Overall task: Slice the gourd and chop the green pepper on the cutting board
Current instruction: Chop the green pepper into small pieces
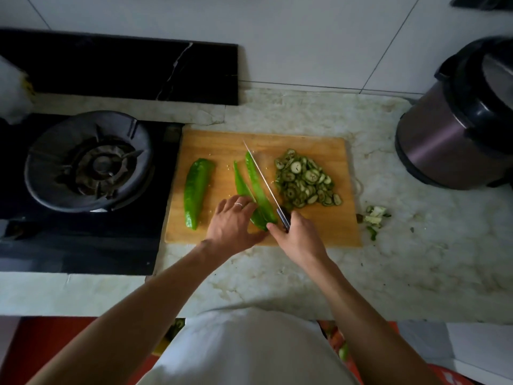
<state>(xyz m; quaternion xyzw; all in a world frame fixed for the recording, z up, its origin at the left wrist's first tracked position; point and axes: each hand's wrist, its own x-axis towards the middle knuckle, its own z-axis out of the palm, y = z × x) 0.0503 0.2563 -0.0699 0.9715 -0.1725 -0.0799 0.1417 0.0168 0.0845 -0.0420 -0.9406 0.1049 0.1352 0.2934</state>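
**Green pepper split lengthwise on the cutting board**

A wooden cutting board (313, 232) is laid on the marble tabletop (402, 268). At the board's middle a green pepper (256, 184) is seen opened into two long halves, joined or overlapping at the near end; which of the two cannot be told, since that end is covered by the hands. A knife (263, 180) is laid along the right half, its blade running from the board's far side toward the near edge. Only the thin edge of the blade is shown, and most of the dark handle is hidden within the right hand (298, 237), whose fingers are curled tightly round it. The left hand (231, 223) is pressed on the near end of the pepper with fingers fairly straight and close together; a ring (238, 204) is worn on one finger.

On the board's left part a second, whole green pepper (195, 190) is laid. On its right part a heap of gourd slices (305, 180) is piled. Just off the board's right edge some vegetable trimmings (373, 218) are scattered. Left of the board a gas burner (88, 162) is set; beyond the right end a cooker (455, 120) is cut off by the frame.
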